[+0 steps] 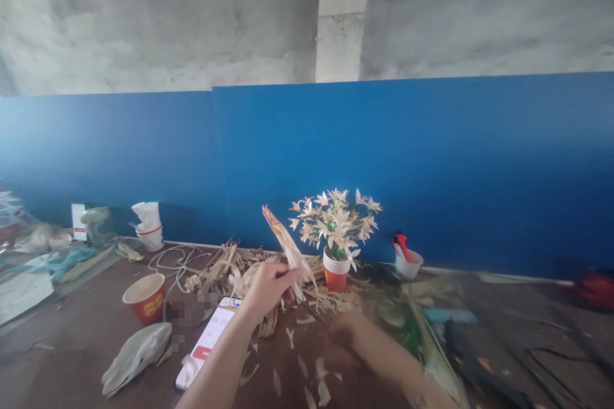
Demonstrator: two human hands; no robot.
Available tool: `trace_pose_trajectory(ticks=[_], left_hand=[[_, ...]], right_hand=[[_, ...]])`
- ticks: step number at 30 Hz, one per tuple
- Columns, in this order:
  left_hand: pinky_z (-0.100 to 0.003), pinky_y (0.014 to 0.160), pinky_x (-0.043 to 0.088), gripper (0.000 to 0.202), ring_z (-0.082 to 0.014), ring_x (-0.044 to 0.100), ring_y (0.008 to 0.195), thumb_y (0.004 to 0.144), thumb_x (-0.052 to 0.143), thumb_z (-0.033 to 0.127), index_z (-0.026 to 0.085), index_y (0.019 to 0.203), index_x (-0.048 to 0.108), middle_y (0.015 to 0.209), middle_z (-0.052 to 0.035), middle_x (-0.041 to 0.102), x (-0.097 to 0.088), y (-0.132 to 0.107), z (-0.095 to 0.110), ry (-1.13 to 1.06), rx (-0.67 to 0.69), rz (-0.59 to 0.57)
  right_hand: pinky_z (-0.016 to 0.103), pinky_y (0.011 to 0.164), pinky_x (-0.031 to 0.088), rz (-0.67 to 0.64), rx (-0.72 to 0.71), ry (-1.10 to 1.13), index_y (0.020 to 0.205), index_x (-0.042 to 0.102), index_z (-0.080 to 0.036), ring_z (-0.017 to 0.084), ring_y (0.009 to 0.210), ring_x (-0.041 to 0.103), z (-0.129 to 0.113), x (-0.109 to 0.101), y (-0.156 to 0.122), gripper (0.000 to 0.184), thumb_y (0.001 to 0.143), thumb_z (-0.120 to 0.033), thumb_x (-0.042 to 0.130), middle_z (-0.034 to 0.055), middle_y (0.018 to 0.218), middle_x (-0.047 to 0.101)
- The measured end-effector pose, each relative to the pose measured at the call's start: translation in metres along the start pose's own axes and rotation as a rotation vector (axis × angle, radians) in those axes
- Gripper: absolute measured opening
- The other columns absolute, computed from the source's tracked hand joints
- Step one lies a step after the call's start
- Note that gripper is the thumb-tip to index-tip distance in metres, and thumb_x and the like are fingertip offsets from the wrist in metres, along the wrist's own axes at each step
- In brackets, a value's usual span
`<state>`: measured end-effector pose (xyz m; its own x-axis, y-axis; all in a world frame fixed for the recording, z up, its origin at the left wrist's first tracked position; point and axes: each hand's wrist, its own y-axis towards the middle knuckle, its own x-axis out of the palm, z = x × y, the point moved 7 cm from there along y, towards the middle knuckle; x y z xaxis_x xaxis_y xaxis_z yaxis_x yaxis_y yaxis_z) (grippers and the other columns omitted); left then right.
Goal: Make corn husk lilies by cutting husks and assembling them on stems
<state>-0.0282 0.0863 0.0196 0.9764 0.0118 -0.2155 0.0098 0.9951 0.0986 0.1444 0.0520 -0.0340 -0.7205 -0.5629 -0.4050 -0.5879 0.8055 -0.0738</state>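
Observation:
My left hand (269,289) is closed on a dried corn husk (286,241), pinching its lower end between thumb and fingers. The husk tilts up and to the left, its brown tip highest. My right hand (349,330) is low over the table to the right and smeared by motion, so its fingers cannot be made out. Behind both hands stands a bunch of pale star-shaped flowers (338,220) with green stems, set in a red and white paper cup (336,273). Loose strips of husk (225,268) are heaped behind my left hand, and small cut pieces (303,367) lie between my forearms.
A phone (210,340) lies partly behind my left forearm. Left of it are a red paper cup (144,299), a pale husk (137,358) and a white cable (177,265). A white cup (409,263) holds a red-handled tool. A blue partition (407,153) rises behind the table.

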Motion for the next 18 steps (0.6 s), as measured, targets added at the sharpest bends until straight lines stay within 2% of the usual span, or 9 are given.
trace_pose_trajectory(ticks=[5, 10, 14, 18], left_hand=[[-0.021, 0.039, 0.032, 0.034, -0.0108, 0.046, 0.034, 0.069, 0.062, 0.043, 0.018, 0.047, 0.056, 0.036, 0.0020, 0.054, -0.001, 0.000, -0.001, 0.032, -0.004, 0.000], [-0.021, 0.038, 0.021, 0.039, -0.0067, 0.034, 0.032, 0.071, 0.060, 0.047, 0.018, 0.046, 0.054, 0.033, 0.0046, 0.045, -0.003, 0.000, 0.001, 0.075, 0.021, 0.027], [-0.021, 0.039, 0.017, 0.043, -0.0055, 0.028, 0.032, 0.070, 0.061, 0.051, 0.017, 0.045, 0.052, 0.032, 0.0059, 0.040, -0.005, 0.001, 0.000, 0.045, 0.035, 0.078], [-0.021, 0.039, 0.018, 0.045, -0.0058, 0.029, 0.033, 0.071, 0.060, 0.054, 0.017, 0.046, 0.052, 0.032, 0.0061, 0.039, -0.002, 0.002, -0.001, -0.030, 0.059, 0.077]], right_hand=[[0.026, 0.054, 0.042, -0.005, 0.015, -0.029, 0.070, 0.071, -0.019, 0.015, 0.051, 0.054, 0.000, -0.001, -0.002, 0.020, 0.072, -0.038, 0.066, -0.0008, 0.052, 0.060], [0.025, 0.060, 0.043, 0.010, -0.063, -0.096, 0.066, 0.070, -0.018, 0.015, 0.058, 0.054, -0.006, -0.003, 0.001, 0.019, 0.071, -0.036, 0.068, -0.0009, 0.052, 0.060], [0.024, 0.061, 0.042, 0.036, -0.095, -0.124, 0.068, 0.069, -0.016, 0.015, 0.060, 0.054, -0.009, -0.006, 0.001, 0.019, 0.072, -0.034, 0.066, -0.0005, 0.055, 0.061], [0.024, 0.056, 0.041, 0.038, -0.059, -0.120, 0.066, 0.068, -0.017, 0.014, 0.052, 0.052, -0.007, -0.006, 0.002, 0.020, 0.075, -0.035, 0.063, -0.0023, 0.048, 0.057]])
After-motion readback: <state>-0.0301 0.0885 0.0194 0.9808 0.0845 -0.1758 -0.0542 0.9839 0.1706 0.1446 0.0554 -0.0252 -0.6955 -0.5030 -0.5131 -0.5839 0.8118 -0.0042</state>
